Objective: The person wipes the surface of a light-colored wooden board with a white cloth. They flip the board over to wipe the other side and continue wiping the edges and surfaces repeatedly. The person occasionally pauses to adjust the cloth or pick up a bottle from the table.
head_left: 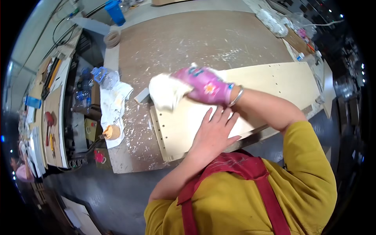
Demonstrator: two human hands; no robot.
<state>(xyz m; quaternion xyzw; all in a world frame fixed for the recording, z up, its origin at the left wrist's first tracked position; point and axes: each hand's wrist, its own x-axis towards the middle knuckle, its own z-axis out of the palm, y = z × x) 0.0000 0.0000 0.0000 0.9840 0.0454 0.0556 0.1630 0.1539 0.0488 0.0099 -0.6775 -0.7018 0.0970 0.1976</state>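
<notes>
A long pale wooden panel (290, 80) lies on the worktable, with small drilled holes near both of its ends. My right hand (207, 85), in a purple flowered glove, is closed on a white cloth (166, 92) over the panel's left end; cloth and glove are somewhat smeared by motion. Bare and flat on the panel's near side, my left hand (216, 131) has its fingers spread and holds nothing. A small grey-white block (141, 95) rests on the tabletop just left of the cloth.
The brown worktable (176, 39) is spotted with white. Along its left edge are a stained white rag (116, 98), a clear plastic jug (105, 77) and an orange-topped container (111, 132). A blue cup (114, 12) stands far left; plastic-wrapped items (272, 23) lie far right.
</notes>
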